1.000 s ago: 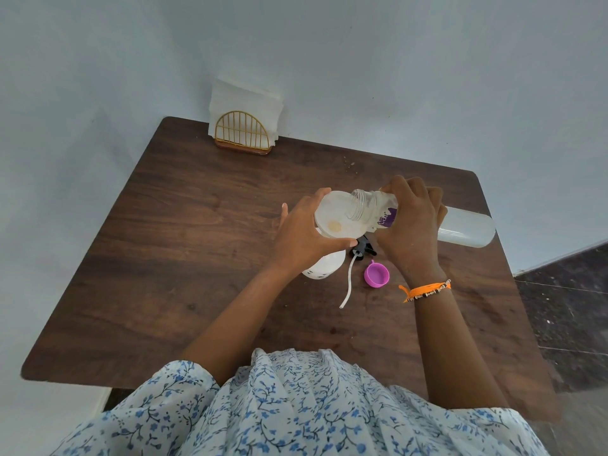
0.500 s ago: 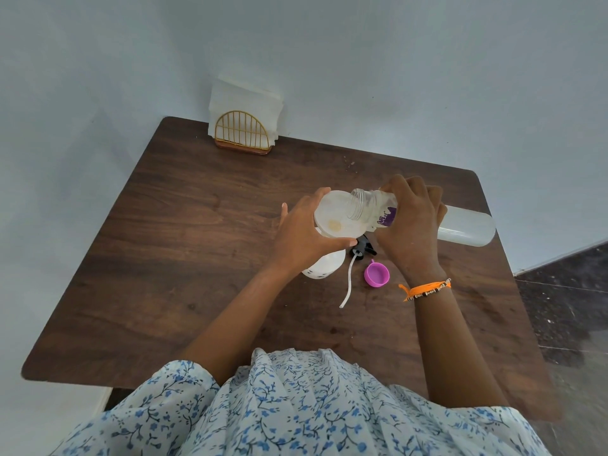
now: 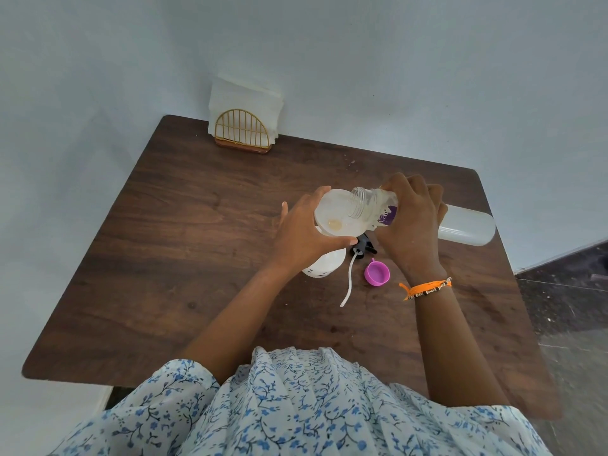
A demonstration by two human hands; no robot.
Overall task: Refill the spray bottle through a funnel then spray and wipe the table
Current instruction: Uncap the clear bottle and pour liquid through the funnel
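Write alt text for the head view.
The right hand tips a clear bottle over a funnel that the left hand steadies on a white spray bottle. On the brown table lie a pink cap, the sprayer head and a napkin holder.

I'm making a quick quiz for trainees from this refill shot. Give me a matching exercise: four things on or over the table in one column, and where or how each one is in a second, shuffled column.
Things
1. pink cap
2. funnel
3. refill bottle
4. napkin holder

Places or states
A. at the far left corner of the table, by the wall
B. tipped sideways in the right hand, mouth over the funnel
C. lying open side up on the table, untouched
D. steadied by the left hand on the spray bottle

Pairs: 1-C, 2-D, 3-B, 4-A
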